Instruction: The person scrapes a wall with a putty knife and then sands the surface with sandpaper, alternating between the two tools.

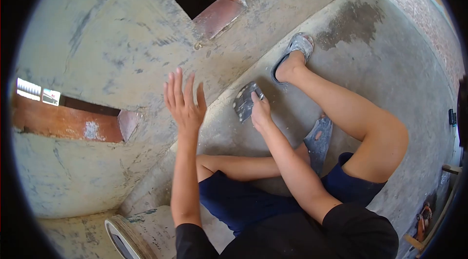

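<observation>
My left hand (184,103) is raised in front of the patchy plastered wall (107,64), its fingers spread and nothing in it. My right hand (262,113) grips a wide, dark-bladed putty knife (243,102). Pale smears mark the blade, which is over the concrete floor near the foot of the wall. The knife's handle is mostly covered by my fingers.
I sit on the concrete floor (356,83) with my legs bent, a grey clog (301,44) on one foot. A paint-stained bucket (151,229) stands lower left. Reddish ledges (68,117) line wall openings. A wet patch (356,22) darkens the floor; wooden pieces (436,210) lie right.
</observation>
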`<state>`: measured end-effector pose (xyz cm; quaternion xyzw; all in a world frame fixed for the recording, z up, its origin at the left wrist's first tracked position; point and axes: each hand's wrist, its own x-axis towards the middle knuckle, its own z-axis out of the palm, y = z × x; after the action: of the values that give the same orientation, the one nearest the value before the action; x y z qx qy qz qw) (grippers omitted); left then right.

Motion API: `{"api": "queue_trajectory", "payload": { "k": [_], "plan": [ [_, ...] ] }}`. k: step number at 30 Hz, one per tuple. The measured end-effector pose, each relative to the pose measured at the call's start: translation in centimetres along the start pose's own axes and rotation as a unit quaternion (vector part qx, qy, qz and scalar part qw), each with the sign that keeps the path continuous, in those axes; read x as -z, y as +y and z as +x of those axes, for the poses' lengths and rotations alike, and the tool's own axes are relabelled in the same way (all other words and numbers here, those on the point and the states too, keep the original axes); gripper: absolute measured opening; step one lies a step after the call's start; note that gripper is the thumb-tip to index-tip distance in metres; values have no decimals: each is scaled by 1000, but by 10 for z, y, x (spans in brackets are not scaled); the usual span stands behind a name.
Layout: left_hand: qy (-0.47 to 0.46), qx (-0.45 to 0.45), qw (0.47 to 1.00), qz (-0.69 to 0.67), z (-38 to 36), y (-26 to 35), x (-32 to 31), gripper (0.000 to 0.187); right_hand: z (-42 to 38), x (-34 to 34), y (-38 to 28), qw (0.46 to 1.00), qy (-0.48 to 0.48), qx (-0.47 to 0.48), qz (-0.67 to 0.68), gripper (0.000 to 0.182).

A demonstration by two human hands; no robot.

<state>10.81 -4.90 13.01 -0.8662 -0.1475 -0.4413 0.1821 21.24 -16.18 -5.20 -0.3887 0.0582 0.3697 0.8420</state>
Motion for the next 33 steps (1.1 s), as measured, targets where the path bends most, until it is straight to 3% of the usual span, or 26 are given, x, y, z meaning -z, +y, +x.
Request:
{"api": "queue_trajectory", "payload": {
  "k": [2,3,6,10,13,14,16,19,21,23,26,28,31,33],
  "plan": [
    [-4,-47,999,23,27,-18,-14,46,-6,-14,-29,999,45,-10,-16,30],
    [-4,-88,995,47,37,-28,-21,48,5,-18,-21,991,74,77,-78,37],
    [-41,-128,988,79,58,-53,-39,51,8,-38,-36,971,129,124,-159,46],
    [-33,-152,976,150,54,-54,-51,54,32,-36,-46,938,195,125,-257,53],
    [-31,-137,982,126,53,-55,-51,54,61,-26,-55,883,259,241,-309,55],
    [-25,-141,982,126,53,-55,-52,54,75,-27,-57,881,261,236,-315,55],
    [-23,-141,982,123,52,-55,-54,54,107,-31,-55,809,360,332,-326,56],
    [-16,-141,976,165,52,-54,-57,54,150,-44,-29,842,331,297,-306,57],
    [3,-145,977,156,50,-56,-65,54,115,-79,-51,943,146,48,-296,57],
    [17,-145,975,170,48,-57,-67,54,128,-103,23,860,275,342,-261,63],
    [22,-148,973,175,49,-57,-68,54,79,-123,49,894,182,312,-265,59],
    [34,-154,973,169,49,-57,-70,53,93,-108,39,898,168,321,-248,60],
    [18,-151,973,175,46,-57,-69,54,140,-88,-27,914,271,201,-225,57],
    [38,-157,971,177,47,-60,-72,55,146,-86,-19,896,299,221,-243,55]
  ]
}}
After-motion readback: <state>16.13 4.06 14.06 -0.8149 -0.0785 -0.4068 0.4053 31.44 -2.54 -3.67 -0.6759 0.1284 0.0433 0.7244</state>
